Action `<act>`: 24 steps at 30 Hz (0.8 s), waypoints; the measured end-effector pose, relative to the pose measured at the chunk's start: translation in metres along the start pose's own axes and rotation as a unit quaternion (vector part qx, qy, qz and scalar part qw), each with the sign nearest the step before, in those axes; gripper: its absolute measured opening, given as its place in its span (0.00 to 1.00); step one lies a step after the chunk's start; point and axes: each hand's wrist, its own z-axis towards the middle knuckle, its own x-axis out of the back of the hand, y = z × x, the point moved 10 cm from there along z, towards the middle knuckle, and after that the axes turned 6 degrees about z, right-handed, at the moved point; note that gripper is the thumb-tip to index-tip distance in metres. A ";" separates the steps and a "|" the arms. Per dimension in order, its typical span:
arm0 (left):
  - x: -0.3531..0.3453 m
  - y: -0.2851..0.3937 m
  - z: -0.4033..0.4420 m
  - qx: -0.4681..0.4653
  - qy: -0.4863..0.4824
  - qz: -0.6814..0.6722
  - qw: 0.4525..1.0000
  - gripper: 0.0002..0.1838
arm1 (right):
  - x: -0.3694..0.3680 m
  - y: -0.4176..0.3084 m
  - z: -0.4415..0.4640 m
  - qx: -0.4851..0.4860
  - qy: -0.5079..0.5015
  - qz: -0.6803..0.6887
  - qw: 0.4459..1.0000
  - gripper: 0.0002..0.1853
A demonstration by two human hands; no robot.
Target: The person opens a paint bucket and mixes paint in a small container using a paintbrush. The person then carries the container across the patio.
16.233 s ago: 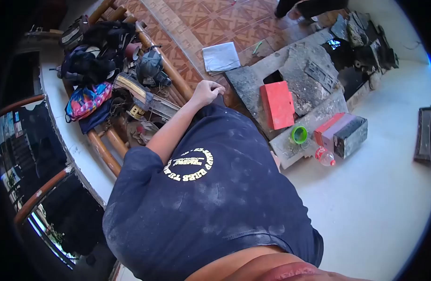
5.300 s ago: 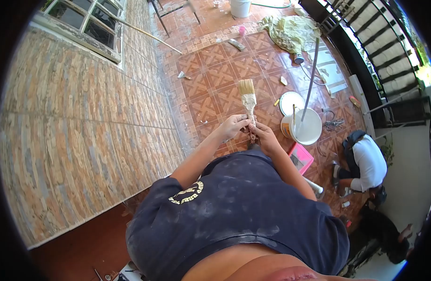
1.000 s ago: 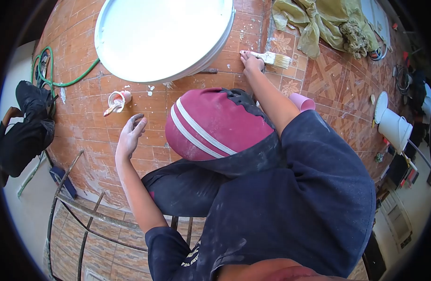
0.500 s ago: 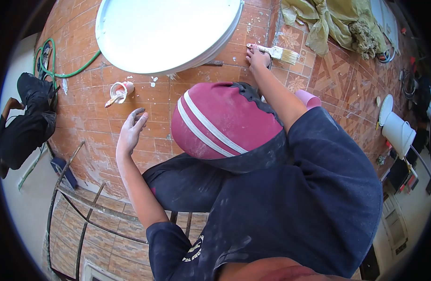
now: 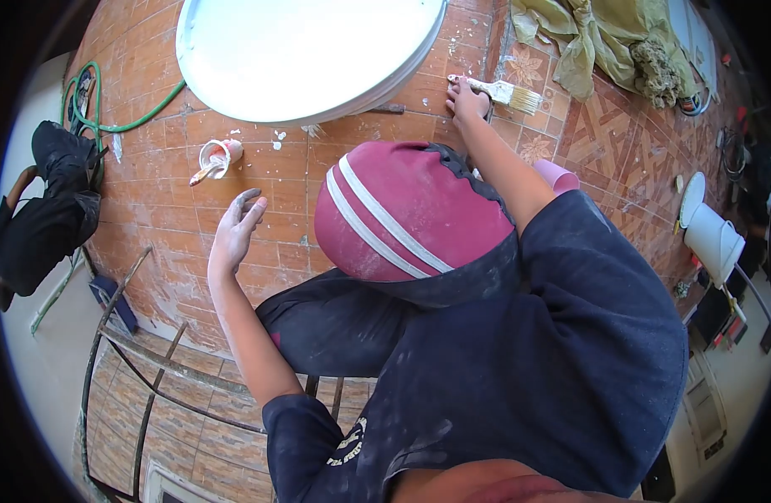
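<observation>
At the far right of my reach, my right hand (image 5: pixel 468 102) has its fingers over the handle of a wide paintbrush (image 5: pixel 518 97). The brush has pale bristles pointing right and paint smears on its handle. My left hand (image 5: pixel 237 225) is raised over the tiles, dusted with white, its fingers loosely bent and apart with nothing in them. Beyond it stands a small white cup (image 5: pixel 221 158) with a second brush (image 5: pixel 203 174) leaning out over its rim. A large white round tub (image 5: pixel 310 59) is in front of me, filled with something bright white or lidded; I cannot tell which.
A green hose (image 5: pixel 142 123) curves along the left. A dark-clothed person (image 5: pixel 54 210) is at the left edge. Metal bars (image 5: pixel 159 360) stand lower left. A yellowish cloth (image 5: pixel 582 42) lies upper right, and a white bucket (image 5: pixel 712 239) stands at the right. White splatters mark the tiles.
The view has shifted slightly, so the tub, cup and brush appear a little higher and further right. My right hand stays at the brush handle, and my left hand keeps much the same pose.
</observation>
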 end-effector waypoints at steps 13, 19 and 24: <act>0.001 -0.001 0.000 -0.008 -0.003 0.000 1.000 0.31 | 0.001 -0.004 -0.007 0.011 0.017 0.024 1.000 0.11; 0.002 0.000 -0.004 -0.004 0.004 -0.002 1.000 0.31 | 0.004 0.003 0.008 0.010 0.017 -0.049 0.999 0.13; 0.004 -0.002 -0.006 -0.002 0.011 0.001 1.000 0.31 | 0.010 -0.004 0.006 0.042 0.069 -0.062 0.995 0.11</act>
